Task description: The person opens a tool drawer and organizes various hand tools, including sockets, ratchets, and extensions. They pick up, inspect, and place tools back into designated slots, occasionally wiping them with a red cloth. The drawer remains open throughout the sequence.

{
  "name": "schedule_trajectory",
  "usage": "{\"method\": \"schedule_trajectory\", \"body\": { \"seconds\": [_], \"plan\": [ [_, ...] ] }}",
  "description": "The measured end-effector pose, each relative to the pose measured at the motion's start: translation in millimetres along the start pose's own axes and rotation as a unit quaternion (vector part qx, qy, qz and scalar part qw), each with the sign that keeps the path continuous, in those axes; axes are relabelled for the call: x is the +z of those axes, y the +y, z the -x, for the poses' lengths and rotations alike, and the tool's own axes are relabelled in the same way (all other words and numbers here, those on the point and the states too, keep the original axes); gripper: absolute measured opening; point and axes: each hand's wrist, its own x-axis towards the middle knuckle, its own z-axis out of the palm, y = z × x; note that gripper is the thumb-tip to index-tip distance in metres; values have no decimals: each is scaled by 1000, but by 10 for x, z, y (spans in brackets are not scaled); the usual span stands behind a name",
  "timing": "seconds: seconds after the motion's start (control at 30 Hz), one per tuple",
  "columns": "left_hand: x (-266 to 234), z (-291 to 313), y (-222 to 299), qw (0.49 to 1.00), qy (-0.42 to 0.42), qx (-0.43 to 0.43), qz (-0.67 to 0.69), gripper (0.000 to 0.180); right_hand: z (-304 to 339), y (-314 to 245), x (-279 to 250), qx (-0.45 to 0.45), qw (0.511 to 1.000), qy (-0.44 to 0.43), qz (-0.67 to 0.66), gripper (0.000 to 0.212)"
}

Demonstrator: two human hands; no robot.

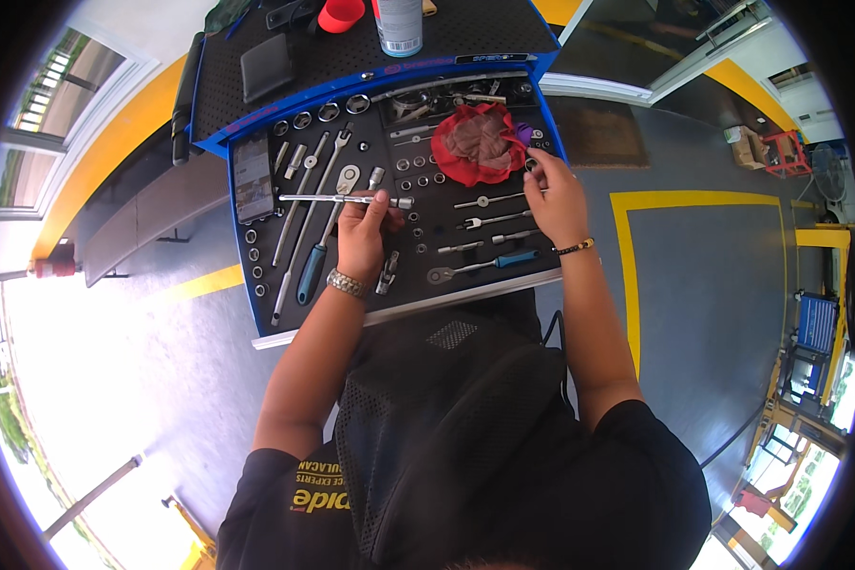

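My left hand (363, 228) gripping a long metal bar (325, 199) over the open drawer (503, 288), my right hand (553, 185) half curling beside a red cloth (477, 142), its grip I cannot tell, the drawer holding cloth, blue-handled ratchets (311, 275), sockets (328, 112)

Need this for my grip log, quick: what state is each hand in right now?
Left hand: closed, holding a chrome bar.
Right hand: partly curled over the right side of the drawer; whether it grips anything cannot be told.
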Motion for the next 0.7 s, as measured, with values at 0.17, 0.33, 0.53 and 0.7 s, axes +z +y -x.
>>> {"method": "schedule_trajectory", "body": {
  "seconds": [0.17,0.33,0.53,0.7],
  "plan": [
    [-4,-6,1,1000,-11,-4,-10,18,-171,-27,334,-128,989,-77,-20,39],
    [-24,10,3,1000,-4,4,2,19,-116,-278,279,-167,968,-77,-171,43],
    [-2,10,3,999,-21,13,-35,18,198,-292,70,-102,981,-168,-5,20],
    [35,35,22,997,-37,15,-68,19,424,-275,-5,-72,968,-195,140,29]
  ]
}}
